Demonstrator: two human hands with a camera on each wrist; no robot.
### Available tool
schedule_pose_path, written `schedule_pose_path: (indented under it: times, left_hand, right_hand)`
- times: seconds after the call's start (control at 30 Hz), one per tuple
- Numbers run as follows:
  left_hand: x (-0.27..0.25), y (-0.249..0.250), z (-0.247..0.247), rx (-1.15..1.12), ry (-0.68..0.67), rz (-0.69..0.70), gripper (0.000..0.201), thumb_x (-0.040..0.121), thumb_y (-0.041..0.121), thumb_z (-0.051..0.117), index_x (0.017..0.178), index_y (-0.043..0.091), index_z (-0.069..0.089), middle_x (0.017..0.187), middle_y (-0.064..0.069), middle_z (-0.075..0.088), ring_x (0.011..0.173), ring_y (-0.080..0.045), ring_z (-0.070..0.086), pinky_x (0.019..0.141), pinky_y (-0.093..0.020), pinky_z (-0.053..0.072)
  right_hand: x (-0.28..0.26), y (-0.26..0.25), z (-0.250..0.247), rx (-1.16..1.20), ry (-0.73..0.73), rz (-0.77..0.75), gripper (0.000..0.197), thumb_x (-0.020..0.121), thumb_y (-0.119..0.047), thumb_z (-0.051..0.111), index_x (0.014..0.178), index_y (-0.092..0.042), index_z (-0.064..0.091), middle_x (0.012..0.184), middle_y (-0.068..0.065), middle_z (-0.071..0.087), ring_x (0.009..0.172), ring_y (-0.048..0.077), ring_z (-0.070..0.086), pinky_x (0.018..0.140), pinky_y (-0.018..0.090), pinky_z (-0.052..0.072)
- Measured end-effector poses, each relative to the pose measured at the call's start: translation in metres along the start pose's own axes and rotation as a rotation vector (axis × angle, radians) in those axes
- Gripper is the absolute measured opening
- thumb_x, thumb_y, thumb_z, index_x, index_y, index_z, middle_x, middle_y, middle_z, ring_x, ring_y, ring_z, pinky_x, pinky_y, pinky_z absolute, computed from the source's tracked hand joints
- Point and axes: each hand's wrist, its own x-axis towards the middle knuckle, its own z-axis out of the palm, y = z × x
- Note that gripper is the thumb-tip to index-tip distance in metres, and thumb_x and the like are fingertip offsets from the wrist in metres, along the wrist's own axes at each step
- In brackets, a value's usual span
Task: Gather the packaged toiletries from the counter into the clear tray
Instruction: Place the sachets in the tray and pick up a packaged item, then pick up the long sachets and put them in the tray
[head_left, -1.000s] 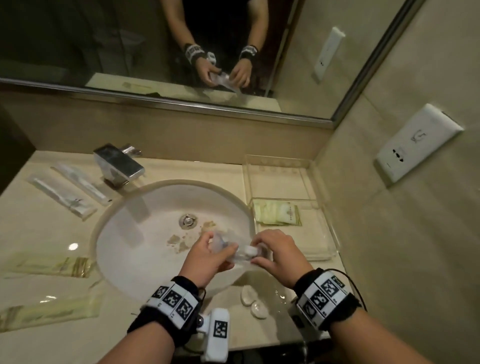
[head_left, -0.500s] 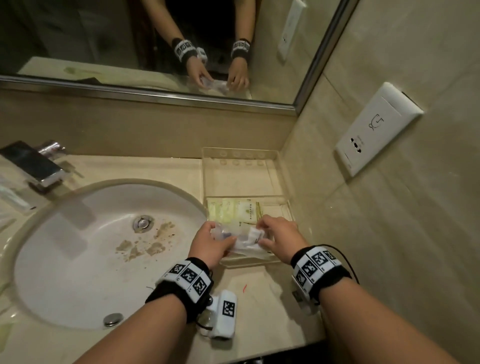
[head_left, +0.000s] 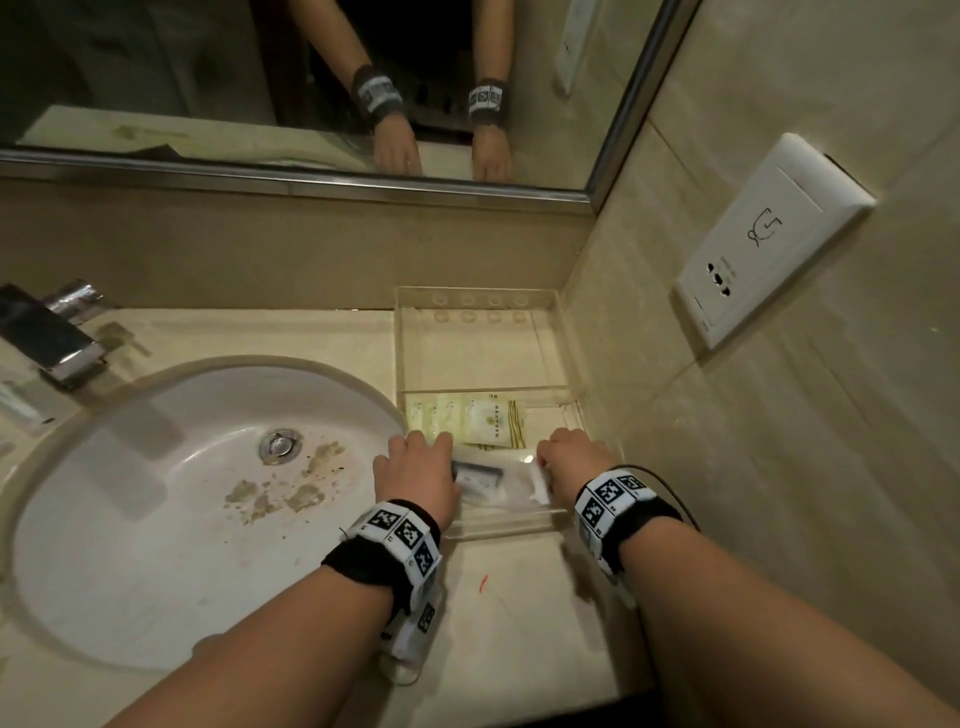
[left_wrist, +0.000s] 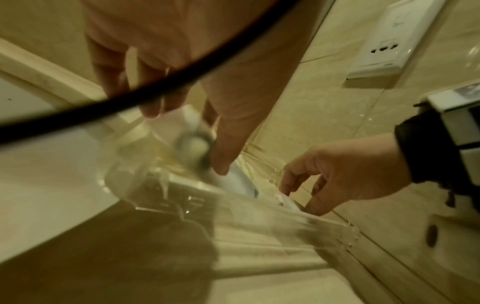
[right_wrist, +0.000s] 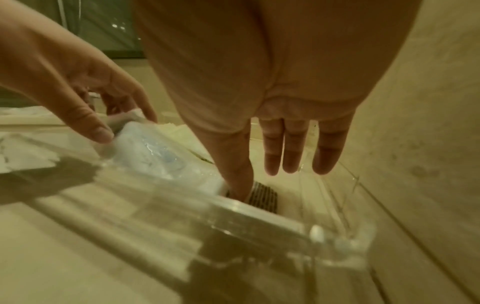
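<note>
While both hands are reaching into the front compartment of the clear tray (head_left: 550, 519), a clear plastic packet (head_left: 493, 480) is lying between them on the tray floor. The left hand (head_left: 415, 473) is gripping the left end of this packet with thumb and fingers, as the right wrist view is showing. The right hand (head_left: 574, 457) is pinching the white right edge of the packet with curled fingertips. A pale green sachet (head_left: 467, 421) is lying in the same compartment, just behind the packet. The tray is standing on the tabletop (head_left: 498, 613) in the corner near the wall, just beside the sink (head_left: 156, 519). The back compartment is showing only small round bumps.
</note>
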Motion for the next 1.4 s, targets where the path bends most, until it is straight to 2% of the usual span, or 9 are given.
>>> schedule_pose_path:
  times: [0.07, 0.17, 0.37, 0.5, 0.6, 0.77, 0.9, 1.13, 1.4]
  left_hand:
    - [-0.001, 0.002, -0.002, 0.133, 0.012, -0.01, 0.038, 0.087, 0.029, 0.059, 0.123, 0.019, 0.052, 0.129, -0.01, 0.046, 0.116, -0.031, 0.041, 0.091, -0.041, 0.037]
    - [0.001, 0.002, 0.004, 0.148, 0.005, 0.074, 0.035, 0.088, 0.01, 0.049, 0.122, 0.017, 0.052, 0.125, -0.01, 0.048, 0.112, -0.031, 0.045, 0.091, -0.039, 0.038]
    - [0.01, 0.002, 0.013, 0.076, -0.076, 0.163, 0.027, 0.091, 0.004, 0.044, 0.11, 0.014, 0.061, 0.112, -0.01, 0.053, 0.102, -0.029, 0.051, 0.079, -0.035, 0.042]
    - [0.012, 0.004, 0.017, 0.068, -0.08, 0.162, 0.028, 0.093, 0.005, 0.043, 0.112, 0.016, 0.061, 0.112, -0.008, 0.053, 0.105, -0.028, 0.047, 0.075, -0.032, 0.038]
    - [0.012, 0.003, 0.017, 0.054, -0.1, 0.157, 0.028, 0.094, 0.006, 0.043, 0.113, 0.016, 0.061, 0.113, -0.008, 0.052, 0.106, -0.028, 0.046, 0.078, -0.034, 0.043]
    - [0.008, 0.002, 0.014, 0.026, -0.087, 0.156, 0.025, 0.092, 0.008, 0.048, 0.114, 0.014, 0.059, 0.115, -0.009, 0.052, 0.108, -0.028, 0.047, 0.083, -0.035, 0.046]
    - [-0.003, -0.005, 0.0, -0.007, -0.035, 0.159, 0.033, 0.093, 0.022, 0.053, 0.125, 0.016, 0.054, 0.121, -0.008, 0.053, 0.111, -0.027, 0.049, 0.088, -0.035, 0.045]
    - [-0.029, -0.052, -0.036, -0.127, 0.043, 0.11, 0.042, 0.093, 0.033, 0.055, 0.132, 0.019, 0.05, 0.124, -0.007, 0.057, 0.113, -0.026, 0.053, 0.091, -0.038, 0.048]
    - [-0.096, -0.156, -0.094, -0.41, 0.136, -0.057, 0.037, 0.089, 0.039, 0.057, 0.123, 0.024, 0.057, 0.11, 0.001, 0.066, 0.094, -0.019, 0.063, 0.081, -0.032, 0.051]
  right_hand:
    - [-0.001, 0.001, 0.006, -0.021, 0.041, -0.01, 0.034, 0.081, 0.0, 0.054, 0.112, -0.013, 0.055, 0.113, 0.008, 0.05, 0.106, 0.029, 0.048, 0.089, 0.041, 0.043]
    - [0.0, 0.004, 0.012, 0.041, 0.096, 0.011, 0.035, 0.082, 0.002, 0.054, 0.114, -0.011, 0.052, 0.114, 0.009, 0.05, 0.104, 0.026, 0.048, 0.083, 0.036, 0.047]
    - [0.005, 0.003, 0.014, 0.129, 0.011, -0.037, 0.025, 0.084, -0.011, 0.061, 0.108, -0.012, 0.053, 0.11, 0.009, 0.052, 0.1, 0.026, 0.05, 0.086, 0.035, 0.049]
    - [0.007, 0.004, 0.017, 0.118, 0.079, -0.014, 0.029, 0.083, 0.001, 0.057, 0.108, -0.012, 0.051, 0.11, 0.009, 0.051, 0.099, 0.026, 0.049, 0.08, 0.033, 0.049]
    - [0.009, 0.003, 0.018, 0.118, 0.081, 0.012, 0.034, 0.081, 0.007, 0.053, 0.109, -0.012, 0.051, 0.11, 0.009, 0.051, 0.1, 0.025, 0.049, 0.081, 0.033, 0.05]
    - [0.009, -0.001, 0.009, 0.075, 0.058, 0.012, 0.033, 0.082, 0.002, 0.053, 0.112, -0.011, 0.052, 0.113, 0.01, 0.051, 0.102, 0.026, 0.049, 0.083, 0.035, 0.051]
    - [0.01, -0.014, -0.011, 0.085, 0.187, 0.01, 0.034, 0.084, -0.003, 0.052, 0.117, -0.012, 0.051, 0.116, 0.009, 0.052, 0.107, 0.027, 0.048, 0.083, 0.036, 0.05]
    - [0.007, -0.092, -0.047, 0.151, 0.325, -0.137, 0.033, 0.086, -0.017, 0.056, 0.118, -0.011, 0.053, 0.116, 0.009, 0.055, 0.111, 0.028, 0.049, 0.084, 0.037, 0.047]
    - [-0.011, -0.233, -0.087, 0.184, 0.41, -0.327, 0.03, 0.087, -0.019, 0.05, 0.116, -0.013, 0.056, 0.11, 0.007, 0.06, 0.1, 0.027, 0.055, 0.073, 0.033, 0.047]
